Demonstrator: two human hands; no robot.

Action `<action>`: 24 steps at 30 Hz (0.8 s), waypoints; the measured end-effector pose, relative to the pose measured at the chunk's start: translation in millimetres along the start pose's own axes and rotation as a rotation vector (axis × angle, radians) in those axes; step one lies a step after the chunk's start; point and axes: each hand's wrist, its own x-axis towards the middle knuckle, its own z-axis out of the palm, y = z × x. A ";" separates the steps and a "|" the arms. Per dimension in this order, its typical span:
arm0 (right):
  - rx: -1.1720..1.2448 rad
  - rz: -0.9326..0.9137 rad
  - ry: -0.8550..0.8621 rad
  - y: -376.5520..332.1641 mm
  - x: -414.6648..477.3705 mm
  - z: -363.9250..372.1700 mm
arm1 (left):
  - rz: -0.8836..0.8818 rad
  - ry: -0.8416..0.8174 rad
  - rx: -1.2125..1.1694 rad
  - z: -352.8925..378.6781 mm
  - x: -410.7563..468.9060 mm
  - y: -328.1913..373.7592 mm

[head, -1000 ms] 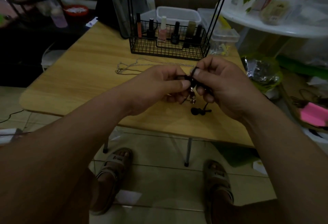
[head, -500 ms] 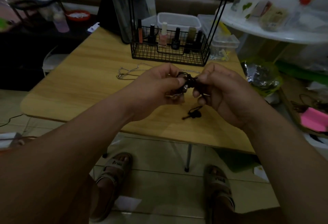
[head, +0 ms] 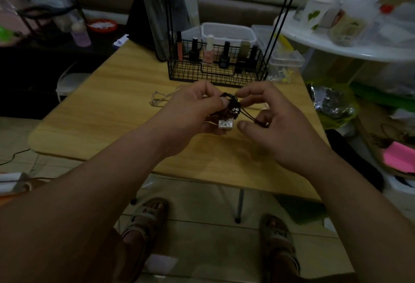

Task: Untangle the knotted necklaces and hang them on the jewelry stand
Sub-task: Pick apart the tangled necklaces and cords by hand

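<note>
Head view: in front of the wire basket [head: 215,76], both hands work above the table [head: 112,114]. The left hand [head: 190,112] pinches the black cord tangle [head: 233,105], with a silver pendant [head: 225,124] dangling beneath it. The right hand [head: 276,125] grips its loose strands. A silver chain [head: 161,97] lies by the basket's front left corner. Judgement: knot not undone, nothing hung; early stage.

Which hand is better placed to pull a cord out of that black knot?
Right, probably: the left hand grips the knot steady above the pendant, while the right hand already holds the cords running out of it.
</note>
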 end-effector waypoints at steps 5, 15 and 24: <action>-0.121 -0.125 0.070 1.5 0.8 7.5 | 0.022 -0.010 0.112 1.6 -0.4 -0.6; 0.006 0.101 -0.077 4.8 -0.7 8.8 | -0.013 0.031 0.047 -3.7 1.0 2.0; 0.098 0.164 -0.177 -2.3 1.6 6.0 | -0.050 0.062 -0.242 -10.0 4.5 6.9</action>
